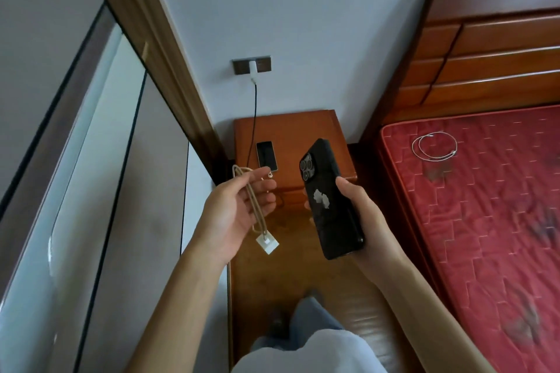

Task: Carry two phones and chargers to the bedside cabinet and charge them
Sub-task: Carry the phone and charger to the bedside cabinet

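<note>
A person stood before the bedside cabinet [303, 130] with the job about half finished. One phone [266, 155] already lay face up on the cabinet's tabletop, near its left edge, and a dark cable [254, 118] ran down toward it from a white plug [253, 69] seated in the wall socket [263, 64]; whether the cable's end was in the phone could not be told, since the left hand's fingers [263, 188] covered that spot.

The second phone [330, 200], in a black case, was in the right hand [360, 215], fingers wrapped around its lower half, camera side toward the viewer, held above the cabinet's front edge. The left hand [236, 215] lay palm up, fingers loosely curled around a looped beige cable [253, 200], its white charger block [267, 243] dangling just below the palm.

What appeared left: plug this charger into the socket, join its cable to the black phone and set that phone on the cabinet. A thin white cable [434, 147] lay coiled on the red mattress [485, 221], well apart from the cabinet; its part in the task was unclear.
</note>
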The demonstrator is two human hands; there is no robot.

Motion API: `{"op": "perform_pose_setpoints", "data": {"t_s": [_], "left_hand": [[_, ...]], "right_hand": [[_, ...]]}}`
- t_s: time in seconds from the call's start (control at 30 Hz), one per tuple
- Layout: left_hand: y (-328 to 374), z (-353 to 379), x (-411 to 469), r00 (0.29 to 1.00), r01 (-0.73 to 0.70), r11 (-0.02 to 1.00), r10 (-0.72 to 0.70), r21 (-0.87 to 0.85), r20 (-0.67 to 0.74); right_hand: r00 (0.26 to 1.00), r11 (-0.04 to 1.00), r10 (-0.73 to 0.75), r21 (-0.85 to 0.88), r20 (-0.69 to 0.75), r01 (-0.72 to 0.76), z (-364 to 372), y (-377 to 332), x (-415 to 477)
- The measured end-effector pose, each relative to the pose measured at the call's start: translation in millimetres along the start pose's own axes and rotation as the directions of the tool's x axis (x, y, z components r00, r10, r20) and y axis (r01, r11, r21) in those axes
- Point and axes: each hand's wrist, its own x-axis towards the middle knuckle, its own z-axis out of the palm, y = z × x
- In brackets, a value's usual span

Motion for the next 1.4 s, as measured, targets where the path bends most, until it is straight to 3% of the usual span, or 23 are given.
{"op": "perform_pose_setpoints", "data": {"t_s": [0.27,0.5,0.83,1.1,1.23,1.4], "left_hand": [[32.8,14.0,137.8,0.995,0.052,0.998,-0.055,-0.037,-0.085],[53.5,27.7,242.0,0.959,0.124,0.988,-0.144,-0.095,-0.244],[24.6,17.4,383.7,0.885,0.189,0.957,-0.262,-0.219,-0.384],[-45.0,-33.5,468.3,0.840,0.254,0.928,-0.352,-0.273,-0.413],[-65.4,-49.9,493.9,0.851,0.303,0.910,-0.392,-0.284,-0.348],[-81.6,-66.2,530.1,0.859,0.317,0.906,-0.400,-0.280,-0.320]], "right_hand": [[0.999,0.999,0.032,0.003,-0.017,-0.032,-23.1,-35.8,144.8],[0.986,0.979,0.145,-0.129,-0.083,-0.155,-43.1,-64.2,274.4],[0.921,0.885,0.143,-0.369,-0.362,-0.283,-77.2,19.0,460.9],[0.875,0.673,0.064,-0.626,-0.480,-0.393,-106.2,124.6,555.1],[0.873,0.484,-0.067,-0.781,-0.483,-0.395,-111.7,153.8,577.7],[0.876,0.373,-0.137,-0.843,-0.463,-0.388,-122.9,174.7,610.1]]}}
